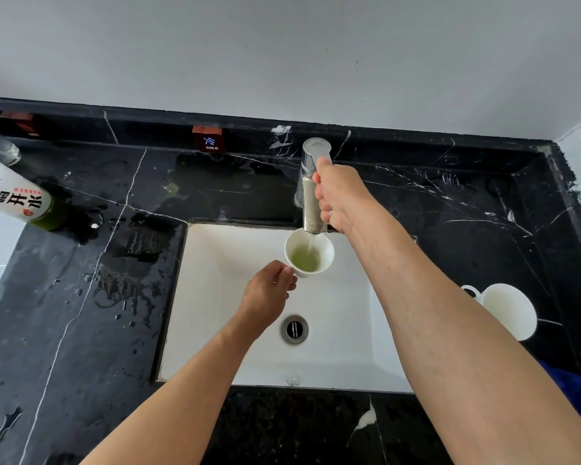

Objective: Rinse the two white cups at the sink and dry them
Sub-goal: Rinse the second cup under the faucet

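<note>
Cup in hand: a white cup (309, 251) is held upright over the sink (215, 330), mouth directly beneath the tap (312, 193) spout; water runs into it and greenish liquid sits in the bottom.
Left hand: left hand (269, 293), fingers (287, 273) closed on the cup's handle at its near-left side.
Right hand: right hand (341, 193), fingers wrapped round the tap lever, directly above and beyond the cup.
Second cup: second white cup (510, 310) stands on the worktop (450, 213) to the right of the sink, handle pointing left, well apart from both hands; the right arm is nearer to it.
Governing relation: judged, the cup's upright axis must tip toward the drain (294, 328), near of it, to empty.
Legible writing: red tag (208, 139) on the far ledge reads "COLD" with a Chinese character; bottle (17, 196) at far left bears large Chinese characters.
Cloth: blue cloth (571, 387), near right edge.
</note>
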